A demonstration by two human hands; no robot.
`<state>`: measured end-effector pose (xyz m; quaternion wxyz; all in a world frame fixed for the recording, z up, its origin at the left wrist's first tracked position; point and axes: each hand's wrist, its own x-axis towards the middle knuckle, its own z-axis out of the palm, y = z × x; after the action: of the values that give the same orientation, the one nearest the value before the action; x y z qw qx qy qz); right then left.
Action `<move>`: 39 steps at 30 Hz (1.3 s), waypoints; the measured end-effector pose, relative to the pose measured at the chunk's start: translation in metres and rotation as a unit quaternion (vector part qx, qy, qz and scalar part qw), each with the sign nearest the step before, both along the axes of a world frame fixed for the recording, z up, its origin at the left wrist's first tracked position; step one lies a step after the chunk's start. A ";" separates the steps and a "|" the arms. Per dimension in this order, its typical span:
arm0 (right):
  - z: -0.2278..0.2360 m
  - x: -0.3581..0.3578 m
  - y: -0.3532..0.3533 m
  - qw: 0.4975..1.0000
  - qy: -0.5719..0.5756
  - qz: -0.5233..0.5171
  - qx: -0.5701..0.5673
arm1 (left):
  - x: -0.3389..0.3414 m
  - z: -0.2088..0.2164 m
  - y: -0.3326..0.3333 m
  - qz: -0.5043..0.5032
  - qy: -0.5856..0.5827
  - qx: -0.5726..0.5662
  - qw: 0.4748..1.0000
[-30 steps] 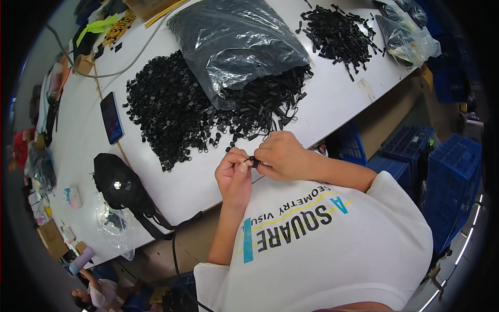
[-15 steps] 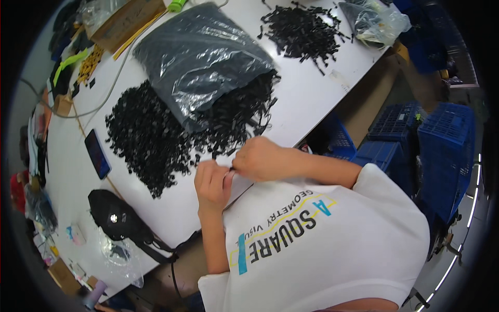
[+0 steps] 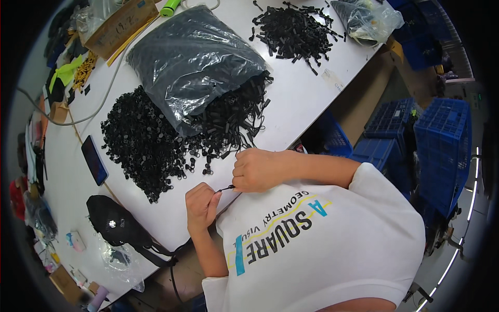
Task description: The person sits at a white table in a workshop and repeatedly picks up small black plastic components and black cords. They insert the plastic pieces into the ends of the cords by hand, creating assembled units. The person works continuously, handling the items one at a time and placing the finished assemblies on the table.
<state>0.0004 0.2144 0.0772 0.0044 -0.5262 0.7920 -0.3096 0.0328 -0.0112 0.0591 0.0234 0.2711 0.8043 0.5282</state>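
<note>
My left hand [image 3: 201,207] and my right hand [image 3: 258,170] are both closed near the table's front edge, a short gap apart. Stretched between their fingertips is a small black zipper pull [image 3: 225,188], with both ends hidden in the fingers. Just beyond my hands lies a heap of black cord zipper pulls [image 3: 228,119], spilling from under a large grey plastic bag [image 3: 195,57]. To its left spreads a wide pile of small black zipper sliders [image 3: 138,135]. A separate pile of black pulls [image 3: 293,32] sits at the far right of the table.
A phone [image 3: 94,160] and a black bag [image 3: 117,221] lie to the left on the white table [image 3: 306,109]. Farther back are a cardboard box [image 3: 119,28], a grey cable and yellow pieces. Blue crates [image 3: 442,151] stand on the right, beyond the table's edge.
My hands have drawn apart and come slightly toward me, the left hand down and left. The black zipper pull now shows between them, pulled straight.
</note>
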 end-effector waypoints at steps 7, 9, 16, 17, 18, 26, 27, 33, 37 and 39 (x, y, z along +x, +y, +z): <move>-0.005 -0.005 0.009 0.974 -0.213 -0.069 0.024 | 0.007 -0.004 0.011 0.018 -0.017 -0.054 0.998; 0.003 -0.013 0.016 0.957 -0.276 -0.084 0.029 | 0.010 -0.006 0.016 0.051 -0.032 -0.042 0.997; 0.020 -0.046 0.066 0.937 -0.296 -0.186 0.017 | 0.010 -0.006 0.010 0.085 -0.038 -0.123 0.988; 0.025 -0.051 0.078 0.936 -0.281 -0.211 0.011 | 0.011 -0.006 0.008 0.091 -0.037 -0.125 0.987; 0.021 -0.059 0.094 0.928 -0.253 -0.271 -0.040 | 0.013 -0.006 0.007 0.097 -0.036 -0.127 0.987; 0.006 -0.075 0.102 0.856 0.099 -0.507 -0.025 | 0.015 -0.013 0.002 0.224 0.025 -0.133 0.965; -0.003 -0.064 0.076 0.908 0.070 -0.413 0.010 | 0.015 -0.014 0.003 0.231 0.023 -0.128 0.964; -0.040 -0.049 0.004 0.987 0.063 -0.112 0.093 | 0.016 -0.008 0.005 0.233 0.020 -0.113 0.966; -0.048 -0.060 0.015 0.984 0.081 -0.117 0.104 | 0.019 -0.016 0.001 0.236 0.028 -0.101 0.966; -0.050 -0.069 0.018 0.982 0.105 -0.116 0.107 | 0.018 -0.013 0.003 0.239 0.025 -0.106 0.965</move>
<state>-0.0688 0.2325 0.0273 -0.0589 -0.4567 0.8723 -0.1646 0.0507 -0.0083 0.0459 -0.0952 0.0802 0.8975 0.4230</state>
